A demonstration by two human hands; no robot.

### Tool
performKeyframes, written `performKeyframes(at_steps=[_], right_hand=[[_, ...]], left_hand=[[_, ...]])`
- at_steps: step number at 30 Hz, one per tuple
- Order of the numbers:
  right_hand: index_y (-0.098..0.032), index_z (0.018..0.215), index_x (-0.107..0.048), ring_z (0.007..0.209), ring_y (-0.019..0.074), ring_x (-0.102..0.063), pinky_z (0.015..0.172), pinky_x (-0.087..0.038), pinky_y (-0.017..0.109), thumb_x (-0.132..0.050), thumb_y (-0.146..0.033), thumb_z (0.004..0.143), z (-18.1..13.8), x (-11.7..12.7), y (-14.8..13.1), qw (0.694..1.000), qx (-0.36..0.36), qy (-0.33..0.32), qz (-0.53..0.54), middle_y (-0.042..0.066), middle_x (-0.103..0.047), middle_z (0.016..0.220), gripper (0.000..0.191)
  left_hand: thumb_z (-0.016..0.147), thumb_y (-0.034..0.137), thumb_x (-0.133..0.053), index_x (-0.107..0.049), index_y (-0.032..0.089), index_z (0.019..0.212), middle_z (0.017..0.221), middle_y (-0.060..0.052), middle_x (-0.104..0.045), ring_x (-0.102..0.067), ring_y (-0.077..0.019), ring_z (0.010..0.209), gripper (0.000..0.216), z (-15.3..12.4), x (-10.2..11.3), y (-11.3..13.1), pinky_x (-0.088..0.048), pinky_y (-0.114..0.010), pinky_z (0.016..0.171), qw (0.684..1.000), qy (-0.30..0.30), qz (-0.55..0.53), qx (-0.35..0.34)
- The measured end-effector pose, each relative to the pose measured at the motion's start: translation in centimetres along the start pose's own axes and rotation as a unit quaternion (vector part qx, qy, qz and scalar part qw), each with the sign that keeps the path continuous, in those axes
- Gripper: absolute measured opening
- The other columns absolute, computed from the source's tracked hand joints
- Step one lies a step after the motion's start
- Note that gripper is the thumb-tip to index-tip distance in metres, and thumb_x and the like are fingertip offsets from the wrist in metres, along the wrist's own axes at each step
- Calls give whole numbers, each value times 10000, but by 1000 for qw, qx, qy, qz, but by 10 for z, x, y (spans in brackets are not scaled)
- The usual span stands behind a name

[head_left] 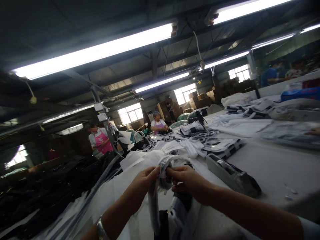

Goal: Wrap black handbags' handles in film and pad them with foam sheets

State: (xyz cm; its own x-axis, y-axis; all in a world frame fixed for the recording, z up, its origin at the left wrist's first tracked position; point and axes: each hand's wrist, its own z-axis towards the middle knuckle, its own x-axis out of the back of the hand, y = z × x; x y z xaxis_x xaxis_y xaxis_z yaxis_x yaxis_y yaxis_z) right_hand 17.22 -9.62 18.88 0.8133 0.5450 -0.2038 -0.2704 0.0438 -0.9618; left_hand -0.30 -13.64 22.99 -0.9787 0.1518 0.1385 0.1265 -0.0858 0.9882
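Note:
At the lower centre, my left hand (pixel 145 181) pinches the left side of a bag handle (pixel 165 168) wrapped in pale, shiny film. Facing it, my right hand (pixel 188 183) has thumb and forefinger closed on the handle's right side. A wrapped length of the handle hangs below my left hand. Beneath my hands are black pieces (pixel 163 223) with pale wrapping, partly hidden and blurred. Just right of my right hand lies a grey tape dispenser (pixel 233 176) on the white tabletop (pixel 275 166).
White sheets (pixel 140 160) and wrapped pieces (pixel 222 146) spread across the table. Dark goods (pixel 50 196) are heaped at left. Two people in pink aprons work beyond the table, one (pixel 159 125) near the centre. A blue box (pixel 300 94) sits at right; another person's hand (pixel 315 131) shows there.

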Motion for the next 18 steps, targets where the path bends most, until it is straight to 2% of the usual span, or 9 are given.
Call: performKeyframes(at_steps=[2, 5, 7, 9, 10, 11, 15, 18], right_hand=[[-147, 805, -772, 544, 101, -520, 550, -533, 238, -687, -545, 825, 4, 4, -2, 996, 33, -5, -82, 6, -582, 653, 407], [-164, 759, -783, 608, 142, -576, 575, -502, 251, -761, -481, 770, 6, 16, -6, 985, 87, 9, -151, 22, -625, 719, 319], [-201, 854, -797, 722, 162, -617, 665, -488, 247, -702, -431, 845, 5, 32, -9, 943, 150, 45, -293, 28, -679, 818, 249], [-224, 976, -784, 817, 173, -641, 761, -470, 252, -577, -386, 946, 2, 55, -7, 873, 172, 89, -447, 33, -718, 886, 264], [-224, 1006, -775, 847, 180, -651, 790, -464, 259, -545, -353, 966, 0, 69, -3, 844, 159, 105, -502, 38, -730, 913, 267], [-218, 1006, -772, 872, 188, -657, 811, -461, 266, -554, -319, 962, -1, 83, 4, 829, 129, 112, -532, 47, -738, 936, 245], [-165, 874, -740, 892, 206, -667, 853, -497, 326, -690, -237, 882, -4, 134, 54, 796, -22, 91, -598, 62, -730, 899, 87], [-144, 996, -674, 964, 210, -652, 886, -529, 418, -660, -298, 931, 1, 153, 94, 763, -115, 98, -629, 58, -683, 1043, 168]], left_hand=[[830, 526, -678, -727, 128, 1044, 748, -27, -696, -584, -136, 682, 454, 0, -1, 1, -447, -235, 666, 1000, -4, -9, 5], [822, 493, -701, -728, 128, 1056, 797, -41, -714, -592, -137, 693, 435, -2, -1, 2, -453, -229, 654, 999, -4, -28, 26], [829, 478, -698, -728, 130, 1061, 852, -50, -724, -603, -144, 726, 420, -3, 0, 2, -467, -235, 674, 998, -1, -41, 40], [832, 478, -694, -733, 140, 1052, 869, -46, -727, -609, -148, 747, 405, -4, 4, 0, -482, -243, 700, 998, 10, -48, 48], [826, 481, -700, -737, 149, 1042, 862, -39, -727, -612, -147, 750, 398, -4, 5, -1, -487, -242, 707, 997, 18, -51, 49], [817, 484, -710, -739, 160, 1035, 859, -31, -729, -618, -145, 756, 392, -3, 7, -2, -492, -239, 714, 997, 28, -55, 50], [803, 493, -726, -733, 194, 1044, 897, -19, -741, -653, -148, 807, 384, -3, 8, -4, -498, -221, 713, 995, 50, -64, 54], [810, 482, -720, -722, 197, 1073, 935, -34, -743, -669, -176, 870, 388, -2, 4, -4, -492, -220, 683, 996, 40, -60, 44]])
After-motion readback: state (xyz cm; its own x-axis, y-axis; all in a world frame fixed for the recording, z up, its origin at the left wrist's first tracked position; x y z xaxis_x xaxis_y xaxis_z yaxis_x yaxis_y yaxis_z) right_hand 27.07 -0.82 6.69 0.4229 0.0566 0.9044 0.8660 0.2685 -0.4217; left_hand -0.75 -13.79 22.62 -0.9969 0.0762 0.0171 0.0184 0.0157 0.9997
